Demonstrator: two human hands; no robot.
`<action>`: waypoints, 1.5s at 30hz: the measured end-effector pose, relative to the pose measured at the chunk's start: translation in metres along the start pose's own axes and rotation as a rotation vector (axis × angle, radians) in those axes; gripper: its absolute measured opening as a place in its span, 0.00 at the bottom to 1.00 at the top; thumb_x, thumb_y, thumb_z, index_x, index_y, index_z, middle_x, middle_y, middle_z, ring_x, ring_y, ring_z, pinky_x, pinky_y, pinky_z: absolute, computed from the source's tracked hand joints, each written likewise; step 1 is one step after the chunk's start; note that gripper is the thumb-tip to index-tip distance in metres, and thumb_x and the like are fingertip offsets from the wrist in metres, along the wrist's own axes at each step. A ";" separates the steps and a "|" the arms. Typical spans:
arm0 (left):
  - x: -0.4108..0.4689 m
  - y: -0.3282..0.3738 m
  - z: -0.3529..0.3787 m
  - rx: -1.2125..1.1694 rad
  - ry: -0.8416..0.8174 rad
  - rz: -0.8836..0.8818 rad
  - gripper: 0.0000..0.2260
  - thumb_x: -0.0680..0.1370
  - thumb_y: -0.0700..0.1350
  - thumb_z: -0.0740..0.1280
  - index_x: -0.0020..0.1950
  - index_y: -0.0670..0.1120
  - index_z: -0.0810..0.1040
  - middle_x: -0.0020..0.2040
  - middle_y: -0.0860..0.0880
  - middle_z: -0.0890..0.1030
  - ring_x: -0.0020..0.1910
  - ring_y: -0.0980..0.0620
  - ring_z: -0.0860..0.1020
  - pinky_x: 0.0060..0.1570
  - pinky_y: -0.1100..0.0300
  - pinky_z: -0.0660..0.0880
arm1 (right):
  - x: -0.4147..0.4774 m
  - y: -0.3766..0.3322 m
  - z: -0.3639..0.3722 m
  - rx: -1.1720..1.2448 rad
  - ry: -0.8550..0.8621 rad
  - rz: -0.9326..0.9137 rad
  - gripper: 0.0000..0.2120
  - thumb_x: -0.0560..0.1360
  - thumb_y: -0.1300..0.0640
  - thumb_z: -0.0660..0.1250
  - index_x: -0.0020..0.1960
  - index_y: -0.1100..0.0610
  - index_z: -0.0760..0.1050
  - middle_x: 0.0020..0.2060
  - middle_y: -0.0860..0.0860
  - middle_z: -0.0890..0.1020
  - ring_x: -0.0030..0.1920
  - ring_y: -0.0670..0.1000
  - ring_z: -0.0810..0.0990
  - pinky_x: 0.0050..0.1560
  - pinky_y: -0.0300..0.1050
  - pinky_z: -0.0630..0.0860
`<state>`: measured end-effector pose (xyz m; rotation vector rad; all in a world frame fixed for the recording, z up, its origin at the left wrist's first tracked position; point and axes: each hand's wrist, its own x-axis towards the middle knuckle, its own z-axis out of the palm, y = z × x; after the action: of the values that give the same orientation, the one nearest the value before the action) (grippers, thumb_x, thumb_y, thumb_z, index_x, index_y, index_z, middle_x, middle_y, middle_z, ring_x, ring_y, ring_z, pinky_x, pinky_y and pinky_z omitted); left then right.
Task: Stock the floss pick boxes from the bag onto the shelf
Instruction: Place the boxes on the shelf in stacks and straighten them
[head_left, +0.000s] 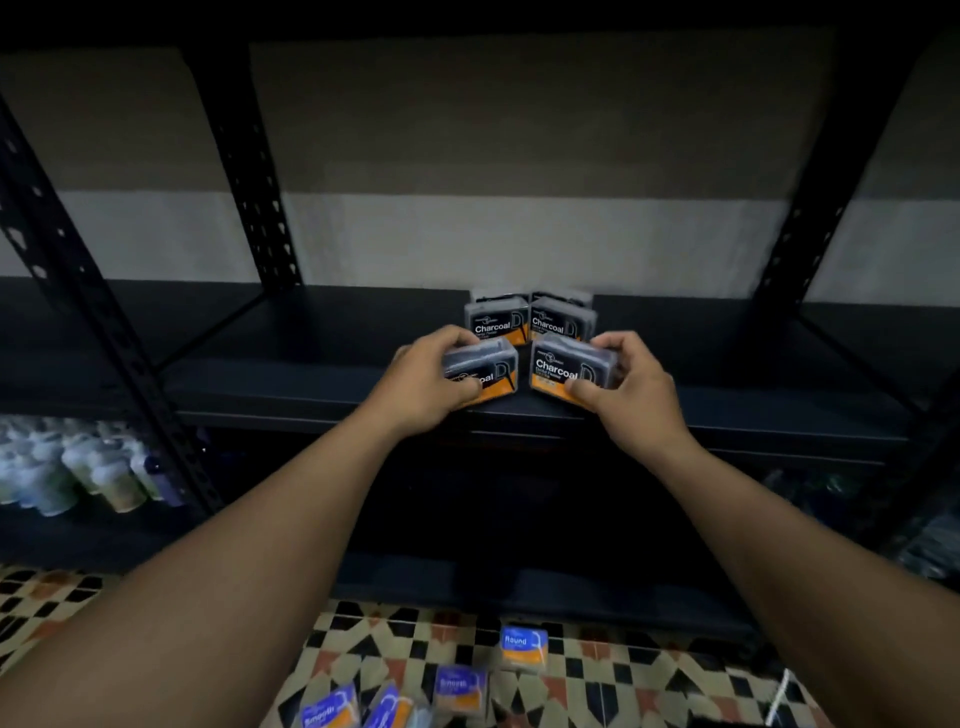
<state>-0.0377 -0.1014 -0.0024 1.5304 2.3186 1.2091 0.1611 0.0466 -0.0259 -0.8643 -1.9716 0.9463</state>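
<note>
Just at the centre of the frame, two dark floss pick boxes with orange bands sit at the front edge of the black shelf (311, 384). The left-hand box (501, 364) is gripped by the left hand (421, 387), fingers curled over its top and thumb pressed against its front, covering part of the word "Charcoal". The right-hand box (563, 366) is gripped by the right hand (631, 395) in much the same way, fingers over the top and thumb on the lower front corner. It is turned slightly inward. The two boxes stand just beside each other with a narrow gap between them. I cannot tell whether their bases rest on the shelf.

Right behind them stand two more of the same kind, the back left box (496, 319) and the back right box (561, 322), side by side. Something clear shows above each of them, too blurred to make out.

Perforated black uprights (249, 171) frame the shelf against a wall (519, 156) banded brown and grey. At the middle left of the frame, on a lower level, is a blurred cluster of pale bottles (78, 467). Along the bottom edge, on the patterned tile floor (597, 670), lie several blue-labelled boxes (523, 647), one reading "Round".
</note>
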 end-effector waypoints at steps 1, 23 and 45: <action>0.008 -0.002 0.004 0.020 -0.020 0.003 0.20 0.72 0.45 0.74 0.63 0.56 0.78 0.55 0.50 0.81 0.54 0.51 0.79 0.54 0.61 0.74 | 0.005 0.003 0.001 -0.043 -0.011 0.003 0.20 0.67 0.52 0.77 0.53 0.43 0.71 0.47 0.46 0.82 0.45 0.50 0.81 0.47 0.47 0.80; 0.035 -0.019 0.034 0.038 0.136 -0.170 0.51 0.70 0.49 0.78 0.80 0.56 0.43 0.75 0.45 0.62 0.72 0.44 0.66 0.70 0.49 0.68 | 0.025 0.012 0.017 -0.429 0.132 0.026 0.45 0.68 0.41 0.74 0.76 0.42 0.50 0.68 0.54 0.65 0.64 0.60 0.73 0.56 0.57 0.75; -0.162 -0.118 0.077 0.309 -0.209 -0.176 0.20 0.80 0.54 0.64 0.70 0.50 0.73 0.72 0.49 0.71 0.73 0.49 0.64 0.67 0.50 0.70 | -0.131 0.075 0.069 -0.347 -0.443 -0.043 0.17 0.78 0.47 0.65 0.66 0.47 0.76 0.72 0.45 0.71 0.77 0.47 0.57 0.72 0.44 0.57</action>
<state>-0.0078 -0.2113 -0.1840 1.4167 2.5168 0.6402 0.1824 -0.0440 -0.1625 -0.8454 -2.5806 0.8340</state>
